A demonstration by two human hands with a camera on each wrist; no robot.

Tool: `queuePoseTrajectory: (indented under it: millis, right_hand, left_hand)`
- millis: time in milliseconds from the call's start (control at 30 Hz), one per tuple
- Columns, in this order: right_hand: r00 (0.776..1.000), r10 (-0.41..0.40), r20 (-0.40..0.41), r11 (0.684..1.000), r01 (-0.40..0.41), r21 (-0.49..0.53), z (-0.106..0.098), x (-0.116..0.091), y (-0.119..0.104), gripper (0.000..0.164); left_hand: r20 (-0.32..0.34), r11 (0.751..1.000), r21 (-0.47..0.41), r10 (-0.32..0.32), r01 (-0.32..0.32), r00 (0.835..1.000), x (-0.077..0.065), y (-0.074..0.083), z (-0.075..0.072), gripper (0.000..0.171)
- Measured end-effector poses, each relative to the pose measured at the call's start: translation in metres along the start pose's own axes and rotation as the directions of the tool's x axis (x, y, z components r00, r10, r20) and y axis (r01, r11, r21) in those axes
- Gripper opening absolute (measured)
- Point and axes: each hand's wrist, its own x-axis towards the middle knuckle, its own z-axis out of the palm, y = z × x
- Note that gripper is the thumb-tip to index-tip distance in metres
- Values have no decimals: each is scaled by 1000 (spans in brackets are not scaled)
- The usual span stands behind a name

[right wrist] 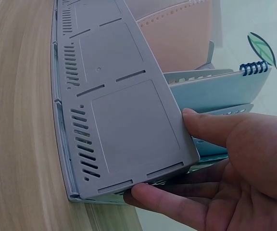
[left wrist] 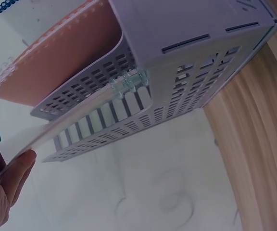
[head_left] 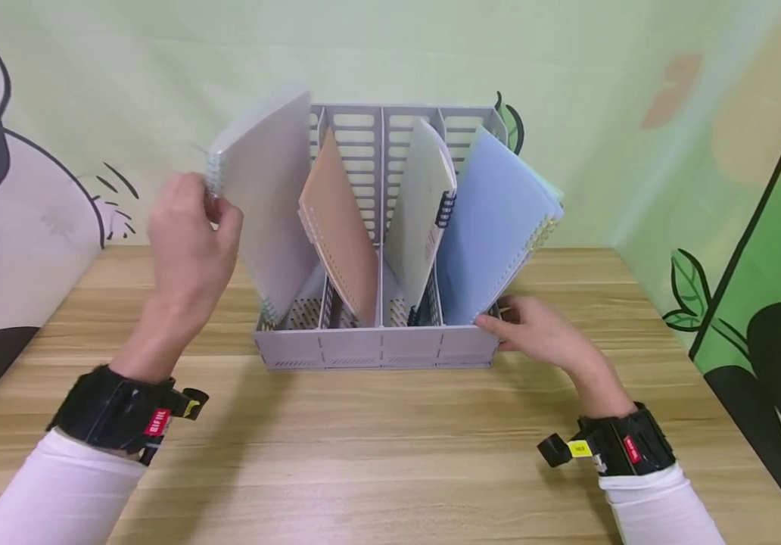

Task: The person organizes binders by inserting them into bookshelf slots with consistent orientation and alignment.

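A grey slotted file rack (head_left: 370,348) stands on the wooden table with several notebooks leaning in its compartments. My left hand (head_left: 189,242) pinches the upper corner of a pale grey spiral notebook (head_left: 268,189), whose lower end sits in the leftmost compartment; its edge (left wrist: 71,122) and my fingertips (left wrist: 13,173) show in the left wrist view. A tan notebook (head_left: 339,227), a white one (head_left: 421,208) and a blue one (head_left: 493,219) fill the other slots. My right hand (head_left: 533,329) grips the rack's front right corner (right wrist: 177,159), thumb (right wrist: 210,127) on top, fingers under.
The wooden table (head_left: 390,454) stretches in front of the rack. A wall with a panda and bamboo mural (head_left: 758,227) closes the back and both sides. Black wrist straps (head_left: 118,412) sit on both white sleeves.
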Motion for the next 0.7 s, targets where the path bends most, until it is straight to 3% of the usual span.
queuePoseTrajectory:
  millis: [200, 300, 467, 700]
  right_hand:
    - [1000, -6, 1, 1000, 6, 15, -1, 0, 2, 56]
    - [1000, -4, -1, 1000, 4, 6, -1, 0, 2, 56]
    - [1000, -4, -3, 1000, 4, -2, 0, 0, 1, 56]
    - [1000, 11, -9, 1000, -11, -1, -1, -1, 0, 56]
  left_hand:
    - [97, 999, 7, -53, 52, 994, -6, -2, 10, 3]
    - [152, 994, 6, -109, 110, 982, -10, -2, 14, 5]
    - [221, 991, 14, -133, 134, 966, -20, -5, 22, 7]
    - [274, 972, -42, -211, 231, 938, -28, -4, 28, 12]
